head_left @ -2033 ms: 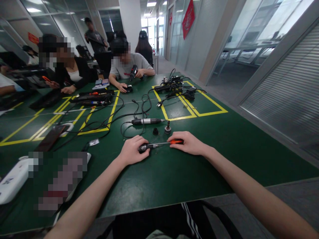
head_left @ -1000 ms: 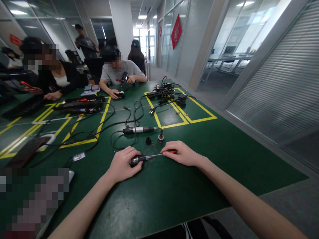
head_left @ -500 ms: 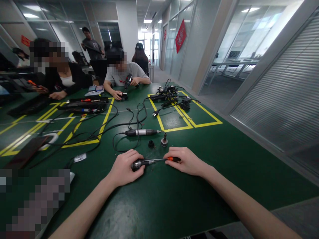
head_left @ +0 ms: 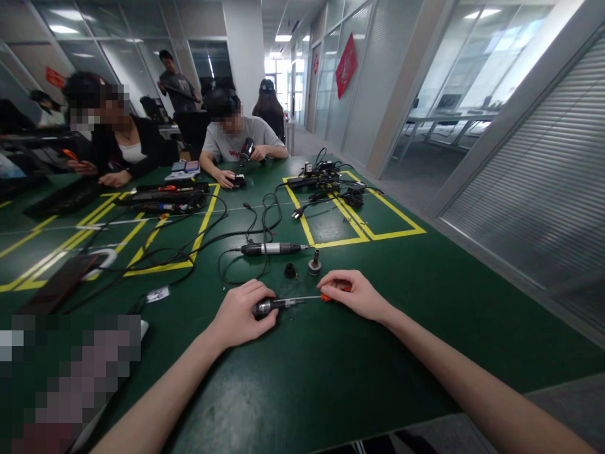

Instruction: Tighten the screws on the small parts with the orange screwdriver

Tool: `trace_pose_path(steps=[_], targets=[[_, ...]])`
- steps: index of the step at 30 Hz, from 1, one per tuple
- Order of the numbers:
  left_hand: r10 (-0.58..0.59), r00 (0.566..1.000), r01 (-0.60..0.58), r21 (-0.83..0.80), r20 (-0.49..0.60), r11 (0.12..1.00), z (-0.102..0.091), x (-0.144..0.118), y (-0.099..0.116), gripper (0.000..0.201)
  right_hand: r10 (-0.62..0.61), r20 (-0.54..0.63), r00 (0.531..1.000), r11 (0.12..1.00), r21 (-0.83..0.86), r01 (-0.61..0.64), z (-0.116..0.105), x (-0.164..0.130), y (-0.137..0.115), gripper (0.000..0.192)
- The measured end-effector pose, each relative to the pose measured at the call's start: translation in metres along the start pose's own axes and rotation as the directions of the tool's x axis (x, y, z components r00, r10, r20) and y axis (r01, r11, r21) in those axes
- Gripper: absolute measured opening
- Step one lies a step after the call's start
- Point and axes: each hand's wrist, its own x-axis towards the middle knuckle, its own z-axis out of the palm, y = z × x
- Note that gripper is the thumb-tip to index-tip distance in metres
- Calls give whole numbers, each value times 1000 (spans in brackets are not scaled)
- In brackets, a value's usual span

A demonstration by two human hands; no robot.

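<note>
"While the left hand (head_left: 243,315) is wrapped round the black tool body (head_left: 265,307), what has the right hand (head_left: 354,293) got?"

"An orange-handled screwdriver (head_left: 325,297), pinched by the handle, its shaft running left along the tool's nose. Both are between the near edge of the bench (head_left: 378,366) and the small parts. I can't tell whether the tip touches anything."

"How would you manage it well?"

"Keep the tool body pressed steady against the top and the shaft lined up. That fingertip pinch might let the handle roll, so I'd seat it deeper in the palm."

"Anything in the way?"

"A black cap (head_left: 290,271) and a metal part (head_left: 314,265) stand just beyond the hands; a wide sweep could knock them. Past those lies a silver-barrelled driver (head_left: 271,249), its cord (head_left: 219,271) looping down beyond the left hand."

"And farther off?"

"A cable tangle (head_left: 326,183) towards the far right corner, over yellow tape (head_left: 399,235). At the far edge, a co-worker (head_left: 241,139) in a grey shirt holds a drill (head_left: 246,150)."
</note>
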Motion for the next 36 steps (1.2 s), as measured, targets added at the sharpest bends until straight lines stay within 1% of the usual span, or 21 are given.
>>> trace_pose_path(steps=[4,6,9,12,15,17,19,21,23,26,29,31,33,36], targets=[[5,1000,-5,-4,-15,1000,1,-1,0,8,61,-55,997,994,-86,-65,4,2,1,48],[4,1000,-4,-4,-17,1000,0,-1,1,8,78,-46,996,992,-98,-83,3,2,0,45],[-9,1000,9,-6,-16,1000,0,0,2,9,80,-31,996,997,-8,-80,1,1,-2,36],[-16,1000,16,-5,-14,1000,0,0,2,10,70,-56,996,995,76,-66,-1,1,-4,38],[-21,1000,21,5,-12,1000,1,0,1,9,55,-67,996,994,100,-49,-2,1,-5,39],[-27,1000,27,7,-12,1000,1,-1,0,9,31,-55,998,998,62,-28,-1,0,-6,36],[-31,999,31,2,-12,1000,0,-1,0,10,18,-34,999,1000,-13,-19,0,-1,-7,32],[-30,999,30,0,-13,1000,0,-1,0,9,39,-20,999,996,-84,-41,1,-2,-7,36],[-23,1000,23,3,-18,1000,0,-1,0,9,68,-21,997,992,-104,-69,1,-3,-7,39],[-17,1000,17,3,-20,1000,0,-1,0,9,67,-48,997,997,-33,-68,0,-2,-6,31],[-17,1000,17,-2,-14,1000,0,0,0,9,56,-81,995,997,59,-52,-2,1,-4,37],[-17,1000,17,-4,-13,1000,-1,0,1,9,65,-95,993,995,86,-56,-3,1,-4,40],[-15,1000,15,-5,-12,1000,-2,0,1,9,73,-92,993,996,67,-67,-3,1,-5,40],[-19,1000,19,-3,-11,1000,-2,0,2,9,81,-48,996,997,0,-81,-3,-1,-7,34]])
